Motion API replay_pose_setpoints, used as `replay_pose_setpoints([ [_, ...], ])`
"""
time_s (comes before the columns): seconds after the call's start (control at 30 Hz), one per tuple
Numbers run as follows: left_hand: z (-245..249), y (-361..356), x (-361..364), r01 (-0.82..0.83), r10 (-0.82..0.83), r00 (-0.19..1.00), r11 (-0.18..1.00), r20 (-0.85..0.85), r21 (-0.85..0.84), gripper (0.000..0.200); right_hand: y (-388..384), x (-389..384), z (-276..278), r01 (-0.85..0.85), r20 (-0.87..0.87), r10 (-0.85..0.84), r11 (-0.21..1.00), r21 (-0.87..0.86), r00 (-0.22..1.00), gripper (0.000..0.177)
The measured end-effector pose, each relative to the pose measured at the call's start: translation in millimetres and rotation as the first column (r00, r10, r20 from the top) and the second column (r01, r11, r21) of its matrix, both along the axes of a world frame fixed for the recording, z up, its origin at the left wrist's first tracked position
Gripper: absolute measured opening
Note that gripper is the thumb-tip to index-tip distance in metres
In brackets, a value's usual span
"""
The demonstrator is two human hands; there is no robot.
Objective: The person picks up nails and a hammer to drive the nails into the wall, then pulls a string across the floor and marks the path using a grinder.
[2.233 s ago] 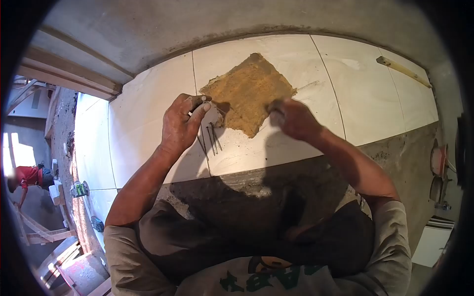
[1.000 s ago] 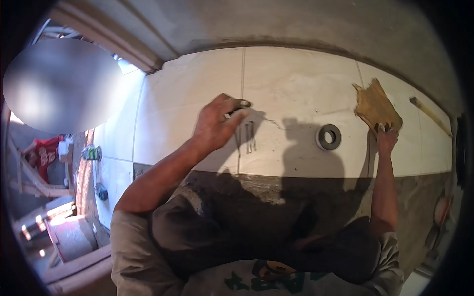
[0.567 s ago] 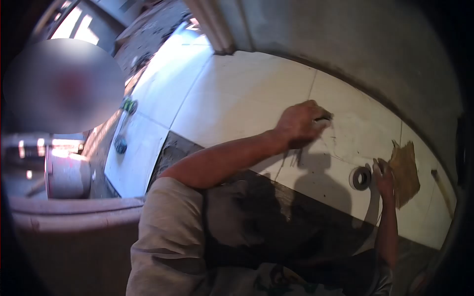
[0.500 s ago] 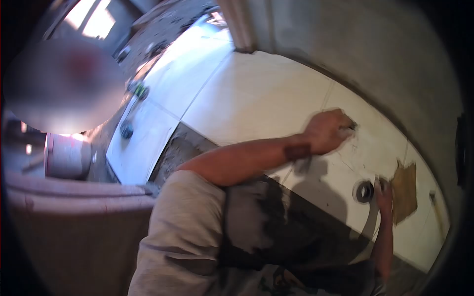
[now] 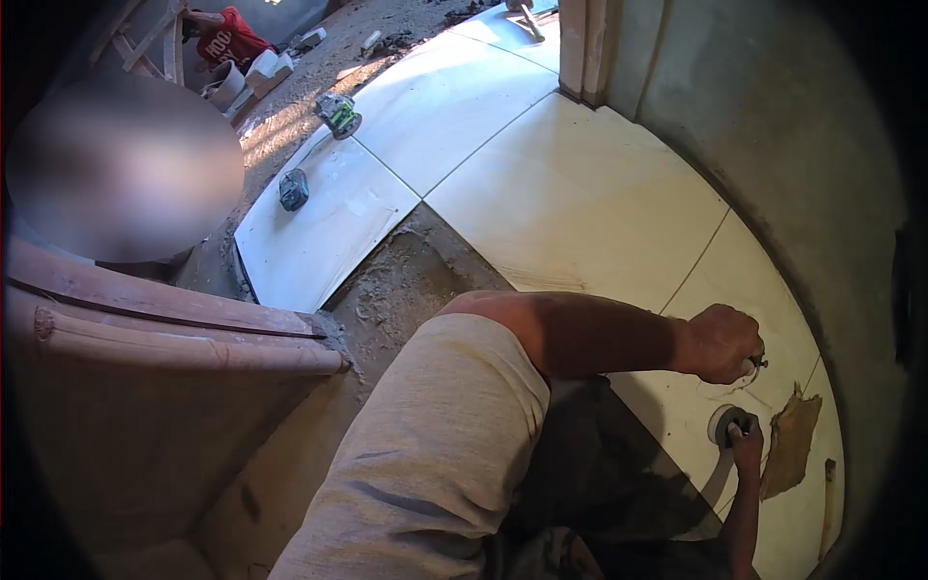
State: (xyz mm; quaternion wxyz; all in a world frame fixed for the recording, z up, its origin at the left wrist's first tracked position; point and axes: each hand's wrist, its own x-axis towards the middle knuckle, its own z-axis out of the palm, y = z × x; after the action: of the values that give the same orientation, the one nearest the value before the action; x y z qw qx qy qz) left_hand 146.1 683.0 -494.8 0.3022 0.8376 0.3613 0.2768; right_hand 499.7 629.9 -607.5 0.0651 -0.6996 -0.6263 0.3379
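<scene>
My left hand (image 5: 723, 344) reaches across from the left, its fingers closed around a small dark pointed tool whose tip (image 5: 761, 363) sticks out close over a white floor tile (image 5: 599, 208). Faint curved marks show on the tile beneath this hand. Just below, my right hand (image 5: 745, 447) has its fingers closed on a grey and dark ring (image 5: 725, 425), shaped like a roll of tape, at the tile surface. A torn piece of brown cardboard (image 5: 793, 445) lies right beside the right hand.
A green and black power tool (image 5: 338, 114) and a black block like a battery (image 5: 293, 190) rest on farther tiles. Rough mortar (image 5: 401, 266) borders the tiles. A wooden frame (image 5: 193, 314) stands left. Far back are a person in red (image 5: 232, 39) and a bucket (image 5: 227, 87).
The view has shifted. My left hand has moved over the tile, closer to the ring and the cardboard. My right hand stays at the ring.
</scene>
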Motion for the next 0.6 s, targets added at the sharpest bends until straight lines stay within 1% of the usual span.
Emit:
replay_pose_setpoints([
  [0.07,-1,-2,-9,-0.038,0.038,0.999,0.999,0.016,0.023,0.026,2,-7,0,0.007,0.021,-0.008,1.0,0.024,1.0,0.036],
  [0.13,1,-4,-17,-0.036,0.036,0.999,0.999,-0.01,-0.027,0.025,6,-6,-2,-0.017,0.089,0.015,1.0,0.024,0.996,0.034],
  [0.17,2,-5,-20,-0.04,0.039,0.999,0.999,-0.01,-0.025,0.025,10,-7,-4,-0.021,0.09,0.018,0.999,0.027,0.996,0.034],
  [0.23,1,-8,-24,-0.053,0.053,0.999,0.998,-0.001,0.041,0.024,9,-11,-9,-0.038,0.16,0.03,0.998,0.048,0.987,0.033],
  [0.27,-4,-7,-25,-0.07,0.066,0.996,0.996,0.058,0.06,0.023,11,-11,-8,-0.087,0.257,0.079,0.996,0.019,0.963,0.033],
  [0.3,-9,-5,-24,-0.063,0.053,0.99,0.995,0.129,0.079,0.023,9,-3,-18,-0.183,0.229,0.151,0.975,0.124,0.962,0.031],
  [0.33,-8,-6,-26,-0.088,0.085,0.991,0.996,0.104,0.023,0.025,7,-15,-11,-0.259,0.277,0.206,0.95,0.171,0.938,0.023],
  [0.37,-4,-2,-25,-0.104,0.104,0.994,0.994,-0.035,-0.023,0.026,5,-28,-2,-0.216,0.245,0.177,0.966,0.145,0.953,0.024],
  [0.4,-5,-1,-28,-0.113,0.112,0.994,0.994,-0.014,-0.016,0.025,3,-45,11,-0.201,0.254,0.173,0.976,0.087,0.952,0.026],
  [0.43,0,-2,-35,-0.121,0.121,0.992,0.992,0.019,-0.028,0.024,0,-51,12,-0.249,0.179,0.225,0.961,0.122,0.958,0.028],
  [0.47,-13,4,-41,-0.079,0.078,0.997,0.988,0.017,0.134,0.024,-4,-67,25,-0.233,0.104,0.226,0.971,0.059,0.969,0.03],
  [0.5,-23,9,-44,-0.095,0.064,0.99,0.962,0.128,0.256,0.023,-7,-78,28,-0.283,0.084,0.278,0.958,0.055,0.957,0.029],
  [0.53,-15,7,-49,-0.147,0.133,0.988,0.97,0.084,0.194,0.023,-14,-87,23,-0.338,0.061,0.335,0.94,0.053,0.94,0.028],
  [0.57,-9,9,-53,-0.165,0.165,0.986,0.971,0.012,0.175,0.025,-24,-95,19,-0.391,0.026,0.39,0.918,0.06,0.92,0.029],
  [0.6,-11,20,-59,-0.125,0.136,0.99,0.966,-0.032,0.224,0.026,-33,-100,12,-0.442,-0.009,0.444,0.894,0.071,0.896,0.03],
])
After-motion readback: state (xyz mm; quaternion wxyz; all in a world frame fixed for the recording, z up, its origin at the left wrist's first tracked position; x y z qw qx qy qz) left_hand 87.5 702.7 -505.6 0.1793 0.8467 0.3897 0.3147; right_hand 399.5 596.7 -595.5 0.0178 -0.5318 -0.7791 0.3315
